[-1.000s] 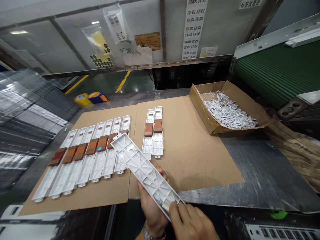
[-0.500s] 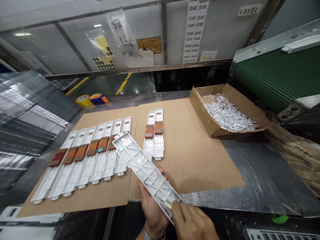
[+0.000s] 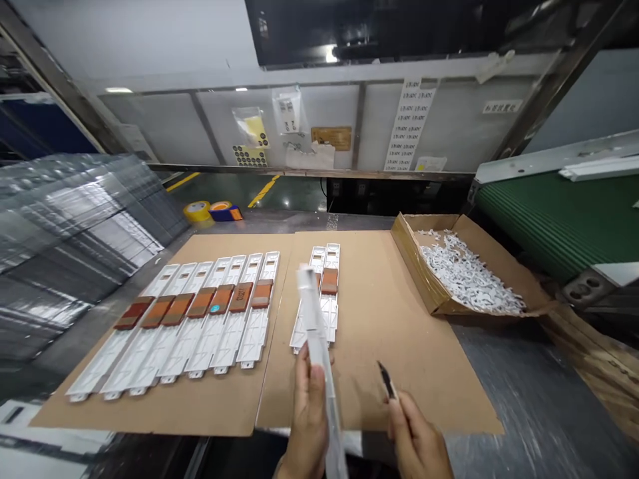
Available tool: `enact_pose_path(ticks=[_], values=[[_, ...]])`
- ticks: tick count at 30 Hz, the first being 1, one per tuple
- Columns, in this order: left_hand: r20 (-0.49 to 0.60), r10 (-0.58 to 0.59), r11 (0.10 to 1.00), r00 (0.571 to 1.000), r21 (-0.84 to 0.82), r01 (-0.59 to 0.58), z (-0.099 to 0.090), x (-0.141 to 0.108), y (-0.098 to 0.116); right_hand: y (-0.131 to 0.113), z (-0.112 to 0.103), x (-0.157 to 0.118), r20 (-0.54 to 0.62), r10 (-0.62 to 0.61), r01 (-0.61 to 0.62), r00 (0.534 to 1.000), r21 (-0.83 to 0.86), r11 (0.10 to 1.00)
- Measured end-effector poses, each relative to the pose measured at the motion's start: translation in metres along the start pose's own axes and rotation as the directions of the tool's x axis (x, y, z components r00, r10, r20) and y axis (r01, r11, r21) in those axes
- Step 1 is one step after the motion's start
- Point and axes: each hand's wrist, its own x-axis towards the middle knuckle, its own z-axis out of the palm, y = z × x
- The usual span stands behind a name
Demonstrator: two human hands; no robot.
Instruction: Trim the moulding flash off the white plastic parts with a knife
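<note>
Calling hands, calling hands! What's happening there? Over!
Left hand: long white plastic panel, upright. Right hand: slim black blade. Beneath: two white panels with brown pads.

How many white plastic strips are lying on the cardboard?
9: seven side by side on the left cardboard sheet, two on the right sheet, partly behind the strip held in the left hand.

The small white wall sign (image 3: 502, 106) seems to read 标签放置处; the long paper strip's (image 3: 409, 124) repeated print is too blurred to read.
</note>
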Motion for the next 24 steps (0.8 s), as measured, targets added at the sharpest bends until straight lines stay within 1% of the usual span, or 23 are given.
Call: enact_pose_path(ticks=[1, 2, 3, 4, 5, 6, 7, 8, 9, 10, 11, 12, 15, 17, 19, 21, 23, 24], values=[[0.029, 0.105, 0.979, 0.994, 0.17, -0.108, -0.002, 0.0, 0.001, 0.013, -0.002, 0.008, -0.027, 0.04, -0.041, 0.999, -0.043, 0.998], [0.088, 0.216, 0.911, 0.972, 0.341, -0.233, -0.005, 0.0, 0.003, 0.025, -0.004, 0.016, -0.044, 0.061, -0.065, 0.997, -0.1, 0.993], [0.172, 0.325, 0.792, 0.93, 0.488, -0.368, -0.009, -0.001, 0.004, 0.037, -0.005, 0.023, -0.068, 0.072, -0.083, 0.995, -0.163, 0.983], [0.265, 0.418, 0.632, 0.869, 0.602, -0.488, -0.013, -0.001, 0.004, 0.047, -0.006, 0.03, -0.088, 0.074, -0.092, 0.993, -0.212, 0.973], [0.345, 0.486, 0.461, 0.803, 0.679, -0.571, -0.017, -0.002, 0.005, 0.055, -0.007, 0.035, -0.11, 0.072, -0.098, 0.991, -0.252, 0.963], [0.411, 0.534, 0.302, 0.739, 0.723, -0.621, -0.02, -0.003, 0.005, 0.061, -0.008, 0.039, -0.132, 0.067, -0.102, 0.989, -0.283, 0.954], [0.462, 0.57, 0.167, 0.679, 0.744, -0.647, -0.024, -0.004, 0.005, 0.065, -0.008, 0.042, -0.15, 0.06, -0.104, 0.987, -0.305, 0.947], [0.502, 0.596, 0.058, 0.627, 0.751, -0.657, -0.027, -0.005, 0.006, 0.067, -0.008, 0.045, -0.166, 0.053, -0.106, 0.985, -0.325, 0.94], [0.534, 0.613, -0.029, 0.582, 0.752, -0.659, -0.029, -0.005, 0.006, 0.068, -0.008, 0.047, -0.182, 0.047, -0.107, 0.982, -0.34, 0.934], [0.559, 0.622, -0.095, 0.548, 0.748, -0.657, -0.031, -0.006, 0.007, 0.068, -0.008, 0.05, -0.193, 0.041, -0.107, 0.98, -0.35, 0.931], [0.577, 0.625, -0.14, 0.526, 0.746, -0.652, -0.033, -0.007, 0.008, 0.068, -0.009, 0.053, -0.202, 0.035, -0.106, 0.979, -0.354, 0.929], [0.587, 0.627, -0.17, 0.513, 0.745, -0.645, -0.034, -0.007, 0.008, 0.067, -0.009, 0.056, -0.21, 0.029, -0.103, 0.977, -0.352, 0.93], [0.6, 0.638, -0.215, 0.483, 0.741, -0.636, -0.035, -0.01, 0.008, 0.062, -0.013, 0.064, -0.239, 0.014, -0.093, 0.971, -0.322, 0.942], [0.6, 0.645, -0.232, 0.473, 0.744, -0.627, -0.037, -0.011, 0.007, 0.056, -0.017, 0.065, -0.259, 0.008, -0.082, 0.966, -0.278, 0.957], [0.601, 0.644, -0.242, 0.474, 0.748, -0.618, -0.038, -0.012, 0.005, 0.045, -0.022, 0.06, -0.26, -0.002, -0.058, 0.966, -0.224, 0.973], [0.607, 0.637, -0.255, 0.475, 0.747, -0.614, -0.038, -0.013, 0.004, 0.031, -0.028, 0.051, -0.257, 0.007, -0.037, 0.966, -0.115, 0.993], [0.619, 0.628, -0.273, 0.472, 0.743, -0.61, -0.038, -0.014, 0.004, 0.016, -0.033, 0.039, -0.291, 0.062, -0.035, 0.955, 0.097, 0.995], [0.625, 0.622, -0.285, 0.472, 0.742, -0.607, -0.038, -0.015, 0.004, 0.009, -0.035, 0.033, -0.316, 0.102, -0.031, 0.943, 0.222, 0.975]])
